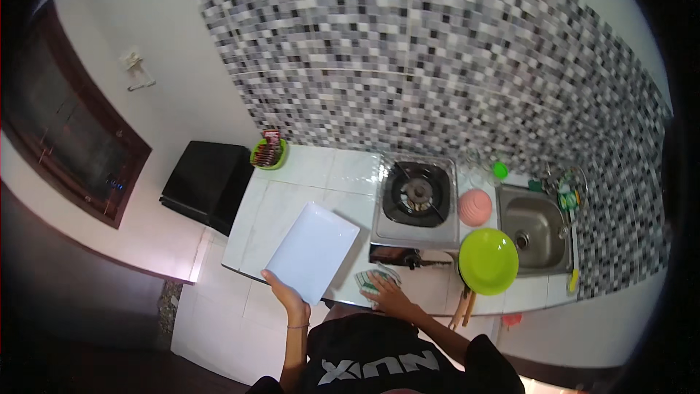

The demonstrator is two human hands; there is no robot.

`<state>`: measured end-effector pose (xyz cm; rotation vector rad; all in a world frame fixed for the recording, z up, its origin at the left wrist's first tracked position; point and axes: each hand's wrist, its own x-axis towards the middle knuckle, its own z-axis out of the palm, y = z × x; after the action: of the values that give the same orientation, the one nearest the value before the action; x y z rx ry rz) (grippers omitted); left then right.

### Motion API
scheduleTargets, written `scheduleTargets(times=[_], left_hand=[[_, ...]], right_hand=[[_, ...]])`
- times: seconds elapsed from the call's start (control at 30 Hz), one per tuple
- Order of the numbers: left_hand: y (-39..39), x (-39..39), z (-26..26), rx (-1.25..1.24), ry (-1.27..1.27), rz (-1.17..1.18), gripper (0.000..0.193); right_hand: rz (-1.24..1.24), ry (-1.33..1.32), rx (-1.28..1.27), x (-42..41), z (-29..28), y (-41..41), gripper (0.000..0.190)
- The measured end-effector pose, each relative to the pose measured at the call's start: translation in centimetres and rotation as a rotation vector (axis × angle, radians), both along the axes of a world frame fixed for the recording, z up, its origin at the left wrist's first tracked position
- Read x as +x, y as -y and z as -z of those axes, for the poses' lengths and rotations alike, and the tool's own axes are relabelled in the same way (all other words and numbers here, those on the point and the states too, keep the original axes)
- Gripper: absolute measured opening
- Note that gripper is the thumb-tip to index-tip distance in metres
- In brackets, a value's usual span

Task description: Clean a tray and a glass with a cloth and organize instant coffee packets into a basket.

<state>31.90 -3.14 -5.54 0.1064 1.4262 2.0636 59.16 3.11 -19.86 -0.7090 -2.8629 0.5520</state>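
Note:
My left hand (287,296) grips the lower left corner of a white rectangular tray (314,251), which is tilted above the white tiled counter (295,180). Near the counter's front edge, in front of the gas stove, my right hand (389,295) rests on a green and white checked cloth (363,281). The fingers lie spread over the cloth, and part of it is hidden under them. Whether the fingers pinch the cloth cannot be told.
A single-burner gas stove (418,197) stands mid-counter. Right of it are a pink ribbed bowl (475,208), green plates (488,261) above wooden handles (464,309), and a steel sink (533,224). A green basket of sachets (268,154) sits back left, near a black box-like object (208,183).

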Motion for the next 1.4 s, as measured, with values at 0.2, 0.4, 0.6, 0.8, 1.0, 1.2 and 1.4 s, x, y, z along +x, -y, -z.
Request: scheduleTargets(times=[0.2,0.4,0.6,0.8,1.0,1.2,1.4], left_hand=[[3.5,-3.3,-0.4,-0.127,-0.086,-0.192,0.075],[5.2,-5.6,-2.2,-0.148,-0.248,-0.335,0.065],[4.4,-3.0,-2.2,-0.174,-0.298,-0.138,0.049],[3.1,-2.9,-2.2,-0.106,-0.473,0.051,0.049],[4.2,-4.8,-3.6,-0.068,-0.398,0.139,0.061],[3.1,-6.0,-5.9,-0.041,-0.489,0.007,0.052],[2.7,-9.5,-3.9,0.145,0.085,-0.101,0.052]], right_hand=[[0.077,-0.046,-0.033,-2.6,2.2,-1.8,0.046],[0.265,-0.692,-0.249,-8.5,-14.0,-3.6,0.039],[0.105,-0.759,-0.086,-17.1,-21.6,-5.7,0.073],[-0.147,-0.631,-0.054,-23.2,-18.6,0.0,0.068],[-0.151,-0.445,0.067,-23.9,-19.0,-5.2,0.074],[0.011,-0.529,-0.216,-26.8,-23.7,-1.8,0.091],[-0.446,-0.393,-0.226,-25.0,-22.0,1.4,0.066]])
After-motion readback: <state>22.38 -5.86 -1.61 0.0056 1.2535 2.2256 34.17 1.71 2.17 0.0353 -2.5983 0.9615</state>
